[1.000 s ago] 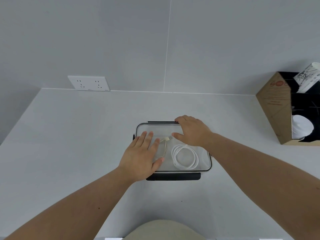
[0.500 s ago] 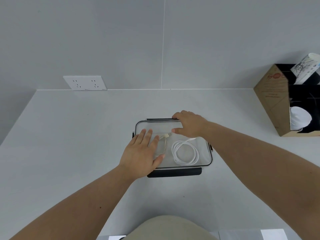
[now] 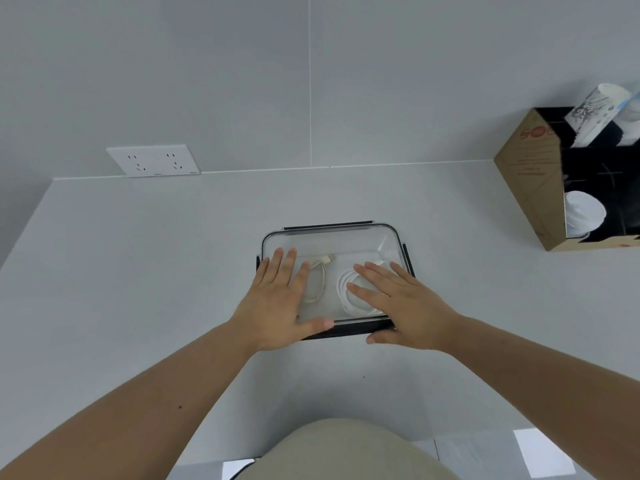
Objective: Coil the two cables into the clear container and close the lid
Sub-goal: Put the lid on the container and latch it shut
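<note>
A clear rectangular container with a clear lid and black clips sits in the middle of the white counter. Through the lid I see a thin beige cable on the left and a coiled white cable on the right. My left hand lies flat on the lid's left half, fingers spread, thumb over the near black clip. My right hand lies flat on the lid's right half, fingers apart, covering part of the white coil.
A brown cardboard box with rolled papers and a white object stands at the right by the wall. A white double socket is on the wall at the back left. The counter's near edge runs just in front of my body.
My right hand has moved from the lid's far edge back to the near right part and now lies flat. My left hand has stayed on the lid's left side.
</note>
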